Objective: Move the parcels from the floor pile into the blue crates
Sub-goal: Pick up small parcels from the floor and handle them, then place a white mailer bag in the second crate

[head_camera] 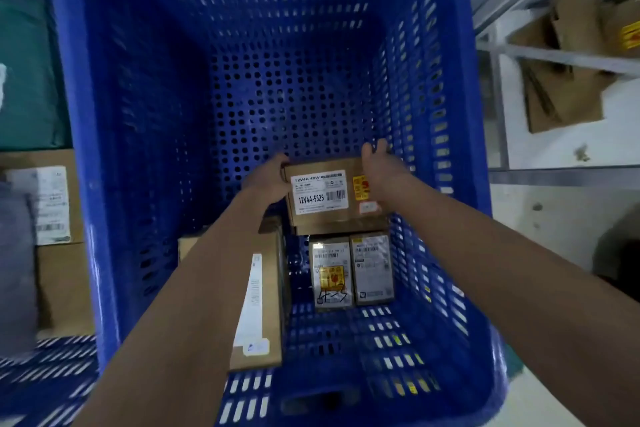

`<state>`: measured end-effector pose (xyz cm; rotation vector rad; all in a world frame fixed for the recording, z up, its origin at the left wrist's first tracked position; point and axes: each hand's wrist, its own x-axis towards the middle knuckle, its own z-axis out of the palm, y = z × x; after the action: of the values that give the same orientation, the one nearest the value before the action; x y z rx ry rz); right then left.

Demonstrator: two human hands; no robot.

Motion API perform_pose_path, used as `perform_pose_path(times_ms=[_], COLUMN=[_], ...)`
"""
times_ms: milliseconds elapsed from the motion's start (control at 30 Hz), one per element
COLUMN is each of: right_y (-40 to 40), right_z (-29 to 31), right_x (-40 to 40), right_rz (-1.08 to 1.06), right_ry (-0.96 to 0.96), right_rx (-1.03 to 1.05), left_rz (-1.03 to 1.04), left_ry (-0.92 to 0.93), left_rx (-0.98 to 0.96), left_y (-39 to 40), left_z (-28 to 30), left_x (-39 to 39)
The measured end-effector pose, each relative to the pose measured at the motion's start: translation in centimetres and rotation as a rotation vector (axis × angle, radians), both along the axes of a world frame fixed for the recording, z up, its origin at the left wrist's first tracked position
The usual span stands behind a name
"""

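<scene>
Both forearms reached down into the blue crate [114,184], the left hand [268,180] and right hand [379,172] gripping opposite ends of a labelled cardboard parcel [323,196], fingers curled round its edges. It sat low inside, above two small parcels [351,272], beside a long flat box [263,302].

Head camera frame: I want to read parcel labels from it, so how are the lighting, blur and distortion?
Head view: dim inside the blue crate, brighter on the shelving at right; wide-angle bending stretches the crate walls and forearms; edges smear, especially the left boxes; the centre is sharpest, so "12V4A-5525" reads on the parcel held between the left hand and right hand; the smaller labels below are illegible.
</scene>
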<state>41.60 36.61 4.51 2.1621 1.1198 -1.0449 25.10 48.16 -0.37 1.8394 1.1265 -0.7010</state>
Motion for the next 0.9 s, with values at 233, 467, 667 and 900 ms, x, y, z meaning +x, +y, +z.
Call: perform_pose_path(times_ms=[233, 467, 667, 900], right_y=[-0.8, -1.6, -4.0, -8.7], right_z=[-3.4, -3.8, 0.8, 10.5], right_x=[-0.6, -2.0, -5.0, -8.2], right_rz=[0.339, 0.247, -0.040, -0.363], right_ry=[-0.144, -0.185, -0.165, -0.076], right_rx=[-0.110, -0.079, 0.068, 0.798], left_rz=[-0.088, -0.142, -0.315, -0.137], left_ry=[0.002, 0.059, 0.181, -0.207], left_rx=[0.008, -0.114, 0.315, 0.423], left_y=[-0.8, -0.9, -2.9, -6.5], left_z=[-2.0, -1.2, 3.1, 11.1], left_x=[0.4, 0.6, 1.1, 0.6])
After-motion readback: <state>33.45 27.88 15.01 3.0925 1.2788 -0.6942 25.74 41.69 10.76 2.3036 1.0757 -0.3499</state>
